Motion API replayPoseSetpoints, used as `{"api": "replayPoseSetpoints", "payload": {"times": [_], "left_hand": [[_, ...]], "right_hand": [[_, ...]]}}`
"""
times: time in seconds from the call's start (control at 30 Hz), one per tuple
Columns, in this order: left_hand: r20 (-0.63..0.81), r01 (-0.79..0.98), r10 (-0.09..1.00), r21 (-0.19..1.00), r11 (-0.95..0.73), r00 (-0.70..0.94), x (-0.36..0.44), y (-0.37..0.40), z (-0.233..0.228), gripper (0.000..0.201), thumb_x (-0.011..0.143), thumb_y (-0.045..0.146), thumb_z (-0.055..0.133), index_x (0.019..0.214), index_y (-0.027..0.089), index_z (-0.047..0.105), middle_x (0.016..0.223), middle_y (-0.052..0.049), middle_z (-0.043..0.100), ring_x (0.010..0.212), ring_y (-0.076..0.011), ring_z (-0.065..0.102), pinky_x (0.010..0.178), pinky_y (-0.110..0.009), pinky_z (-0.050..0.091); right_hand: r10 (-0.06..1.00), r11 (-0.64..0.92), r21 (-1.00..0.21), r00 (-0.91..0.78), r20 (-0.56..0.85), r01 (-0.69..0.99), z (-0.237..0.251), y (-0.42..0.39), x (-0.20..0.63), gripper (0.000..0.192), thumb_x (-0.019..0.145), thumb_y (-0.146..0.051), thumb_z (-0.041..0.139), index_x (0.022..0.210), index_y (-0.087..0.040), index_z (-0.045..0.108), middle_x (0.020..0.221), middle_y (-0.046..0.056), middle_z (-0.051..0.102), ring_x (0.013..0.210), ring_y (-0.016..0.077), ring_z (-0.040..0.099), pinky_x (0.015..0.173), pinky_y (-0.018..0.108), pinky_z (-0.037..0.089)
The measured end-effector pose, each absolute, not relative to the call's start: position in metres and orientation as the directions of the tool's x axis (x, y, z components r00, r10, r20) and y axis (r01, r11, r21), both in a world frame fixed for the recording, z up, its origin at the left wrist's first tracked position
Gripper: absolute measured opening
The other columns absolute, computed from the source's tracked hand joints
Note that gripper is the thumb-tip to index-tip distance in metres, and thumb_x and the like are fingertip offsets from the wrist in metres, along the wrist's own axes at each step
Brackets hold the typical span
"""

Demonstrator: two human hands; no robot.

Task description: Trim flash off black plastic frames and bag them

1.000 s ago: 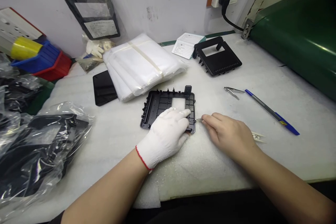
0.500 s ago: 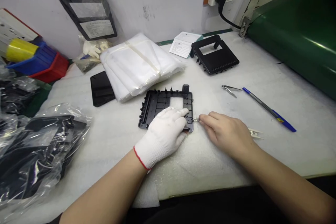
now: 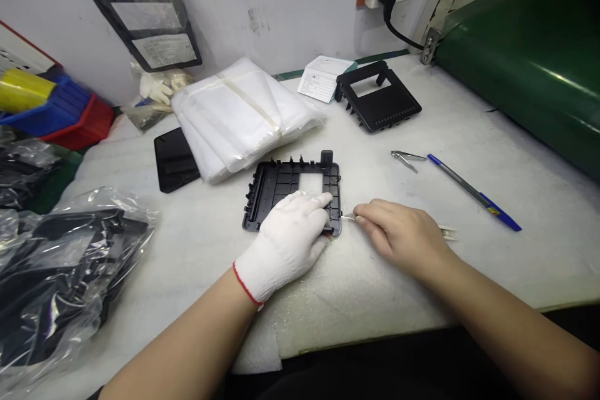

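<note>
One thin black plastic frame [image 3: 290, 190] lies flat on the foam-covered bench [image 3: 469, 244], probably light, stiff and snap-prone at the tabs, so left hand [image 3: 285, 244] presses it open-palmed while right hand [image 3: 403, 237] pinches a small metal tool [image 3: 347, 217] at its edge.

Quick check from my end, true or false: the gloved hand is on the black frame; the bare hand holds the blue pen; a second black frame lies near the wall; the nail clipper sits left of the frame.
1. The gloved left hand rests on the black plastic frame. True.
2. The bare right hand holds the blue pen. False: the pen lies apart on the table; the fingers pinch a small metal tool.
3. A second black frame lies near the wall. True.
4. The nail clipper sits left of the frame. False: it is to the right, beside the pen.
</note>
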State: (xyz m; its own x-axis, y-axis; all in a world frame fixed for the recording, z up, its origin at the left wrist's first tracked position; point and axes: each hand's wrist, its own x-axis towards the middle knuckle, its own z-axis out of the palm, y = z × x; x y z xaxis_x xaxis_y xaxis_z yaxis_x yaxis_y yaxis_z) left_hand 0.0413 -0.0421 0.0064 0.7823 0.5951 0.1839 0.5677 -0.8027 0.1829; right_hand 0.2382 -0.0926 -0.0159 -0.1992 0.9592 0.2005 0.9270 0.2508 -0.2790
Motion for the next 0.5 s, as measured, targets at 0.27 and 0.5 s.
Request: {"api": "replayPoseSetpoints", "payload": {"times": [0.27, 0.5], "left_hand": [[0.188, 0.574, 0.603, 0.189, -0.797, 0.775, 0.0414, -0.0419, 0.0056, 0.012, 0.08, 0.024, 0.054, 0.083, 0.016, 0.061, 0.126, -0.008, 0.055, 0.107, -0.0254, 0.052, 0.096, -0.042, 0.042], [0.195, 0.571, 0.598, 0.179, -0.801, 0.778, 0.0415, -0.0414, 0.0062, 0.012, 0.08, 0.024, 0.053, 0.083, 0.016, 0.061, 0.125, -0.008, 0.056, 0.107, -0.0253, 0.052, 0.095, -0.042, 0.042]], "right_hand": [[0.974, 0.172, -0.201, -0.136, 0.181, 0.964, -0.0143, -0.091, 0.2324, 0.024, 0.09, -0.029, 0.039, 0.089, -0.024, 0.062, 0.069, -0.001, 0.059, 0.057, 0.0127, 0.05, 0.045, 0.024, 0.02], [0.971, 0.166, -0.139, -0.138, 0.195, 0.976, -0.0133, -0.092, 0.23, 0.019, 0.089, -0.027, 0.043, 0.09, -0.024, 0.062, 0.066, -0.002, 0.056, 0.054, 0.0116, 0.047, 0.044, 0.024, 0.018]]}}
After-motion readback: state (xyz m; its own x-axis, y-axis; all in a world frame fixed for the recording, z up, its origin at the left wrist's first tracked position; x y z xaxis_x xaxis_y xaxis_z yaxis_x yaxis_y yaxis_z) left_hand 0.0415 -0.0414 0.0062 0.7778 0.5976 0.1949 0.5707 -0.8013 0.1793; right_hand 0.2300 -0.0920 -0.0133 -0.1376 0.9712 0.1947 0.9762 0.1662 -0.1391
